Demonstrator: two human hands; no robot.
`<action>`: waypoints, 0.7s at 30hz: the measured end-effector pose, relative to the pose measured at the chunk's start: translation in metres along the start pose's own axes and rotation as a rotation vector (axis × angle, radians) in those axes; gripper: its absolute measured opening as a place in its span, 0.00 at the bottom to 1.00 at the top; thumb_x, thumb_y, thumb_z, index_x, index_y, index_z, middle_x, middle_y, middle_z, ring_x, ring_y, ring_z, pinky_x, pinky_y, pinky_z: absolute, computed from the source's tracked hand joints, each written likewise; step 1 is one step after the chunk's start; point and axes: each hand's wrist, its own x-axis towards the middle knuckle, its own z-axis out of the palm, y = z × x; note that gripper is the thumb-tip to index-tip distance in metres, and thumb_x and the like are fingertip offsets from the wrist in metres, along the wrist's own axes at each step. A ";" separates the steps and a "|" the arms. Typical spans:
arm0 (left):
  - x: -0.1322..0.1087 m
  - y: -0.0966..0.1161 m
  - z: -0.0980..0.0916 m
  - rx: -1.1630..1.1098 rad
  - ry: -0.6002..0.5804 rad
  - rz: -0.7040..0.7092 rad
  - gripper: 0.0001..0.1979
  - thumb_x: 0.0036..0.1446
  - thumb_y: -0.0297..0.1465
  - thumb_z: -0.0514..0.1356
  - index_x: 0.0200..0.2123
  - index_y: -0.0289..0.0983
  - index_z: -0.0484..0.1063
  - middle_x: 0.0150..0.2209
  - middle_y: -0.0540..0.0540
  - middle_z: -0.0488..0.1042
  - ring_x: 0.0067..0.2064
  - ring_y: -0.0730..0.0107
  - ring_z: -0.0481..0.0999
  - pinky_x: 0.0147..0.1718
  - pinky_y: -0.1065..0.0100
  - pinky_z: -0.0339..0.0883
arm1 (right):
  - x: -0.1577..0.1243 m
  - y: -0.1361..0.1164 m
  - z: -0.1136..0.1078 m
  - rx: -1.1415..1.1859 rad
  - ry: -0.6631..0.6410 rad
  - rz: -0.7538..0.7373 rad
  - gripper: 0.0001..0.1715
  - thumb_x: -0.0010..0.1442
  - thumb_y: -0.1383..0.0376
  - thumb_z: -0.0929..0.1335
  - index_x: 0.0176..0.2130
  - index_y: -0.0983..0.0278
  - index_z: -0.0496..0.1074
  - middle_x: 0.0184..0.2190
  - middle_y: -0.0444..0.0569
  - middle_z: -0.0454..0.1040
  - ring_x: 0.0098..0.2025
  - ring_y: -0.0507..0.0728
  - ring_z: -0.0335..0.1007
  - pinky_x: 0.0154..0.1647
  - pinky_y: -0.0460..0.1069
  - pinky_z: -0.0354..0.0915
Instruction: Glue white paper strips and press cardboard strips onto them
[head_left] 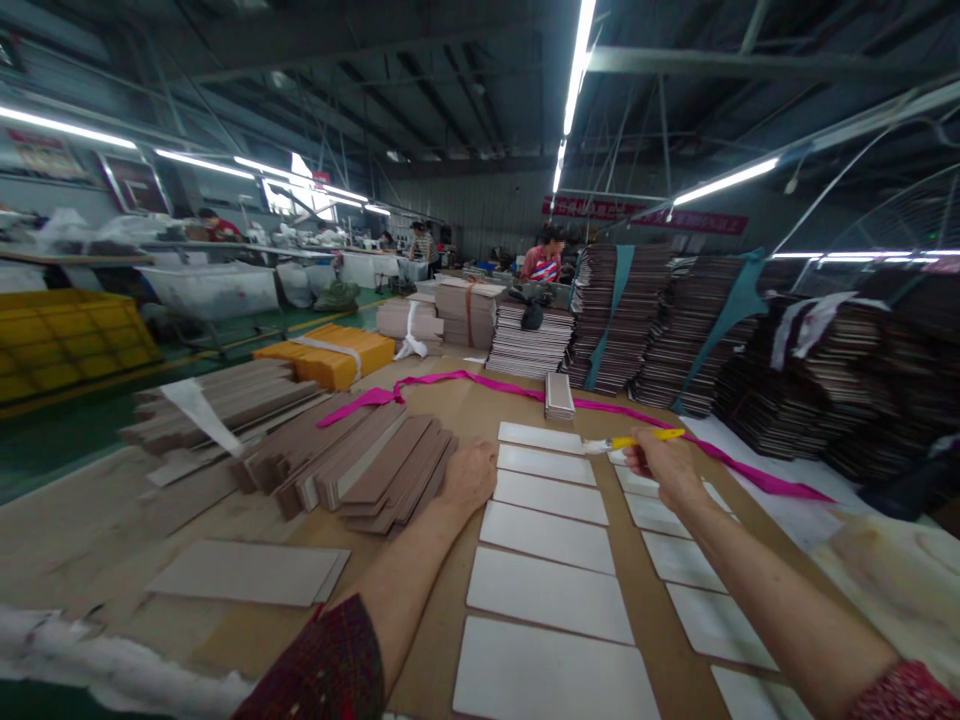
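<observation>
The person's right hand [660, 462] is pinching a yellow-handled paintbrush [622, 442], thumb and fingers closing around the handle; its pale bristles are pointing left and meeting the right end of the farthest white panel [538, 438] in the left column; the left hand [472, 474] is resting with curled fingers just beside that column's left edge, but its fingertips are hiding, so whether they are pressing or pinching anything cannot be told; a second column of white panels [679, 558] is lying under and beyond the right forearm, and grey-brown board strips [397, 462] are leaning in a row near the left hand; for good brushing, a light, even stroke running fully to the corners is probably serving best, with the left hand steadying the panel's edge and the right sleeve [904, 692] staying clear of the nearer faces.
</observation>
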 end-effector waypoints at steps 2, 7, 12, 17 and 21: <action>-0.002 0.004 -0.003 0.024 0.010 -0.005 0.13 0.59 0.22 0.52 0.38 0.34 0.76 0.41 0.39 0.77 0.45 0.61 0.76 0.46 0.64 0.69 | -0.008 -0.006 0.000 0.062 -0.012 -0.005 0.07 0.56 0.64 0.70 0.29 0.65 0.72 0.19 0.45 0.74 0.18 0.49 0.67 0.17 0.42 0.65; -0.012 0.011 -0.011 0.049 -0.042 0.100 0.12 0.54 0.20 0.54 0.36 0.35 0.76 0.39 0.41 0.77 0.41 0.64 0.77 0.45 0.66 0.69 | -0.033 -0.019 0.007 0.133 -0.120 0.020 0.05 0.56 0.65 0.69 0.31 0.66 0.73 0.21 0.46 0.75 0.18 0.48 0.67 0.17 0.40 0.64; -0.043 0.010 -0.019 0.054 -0.103 0.200 0.13 0.53 0.19 0.54 0.36 0.36 0.76 0.40 0.42 0.77 0.42 0.63 0.76 0.45 0.66 0.70 | -0.055 -0.019 0.024 0.126 -0.239 0.050 0.05 0.56 0.66 0.68 0.30 0.66 0.72 0.19 0.46 0.75 0.17 0.49 0.67 0.15 0.40 0.63; -0.064 0.005 -0.016 0.035 -0.092 0.201 0.18 0.52 0.16 0.53 0.40 0.36 0.77 0.42 0.42 0.77 0.46 0.61 0.73 0.51 0.63 0.67 | -0.065 -0.010 0.049 0.091 -0.309 0.054 0.05 0.54 0.65 0.69 0.31 0.66 0.72 0.20 0.47 0.75 0.16 0.49 0.67 0.15 0.41 0.64; -0.063 0.000 -0.012 -0.001 -0.067 0.171 0.18 0.54 0.17 0.52 0.39 0.35 0.79 0.40 0.42 0.78 0.45 0.62 0.73 0.51 0.64 0.67 | -0.072 -0.004 0.065 0.071 -0.343 0.056 0.06 0.54 0.64 0.68 0.31 0.66 0.72 0.20 0.46 0.75 0.17 0.49 0.68 0.16 0.41 0.64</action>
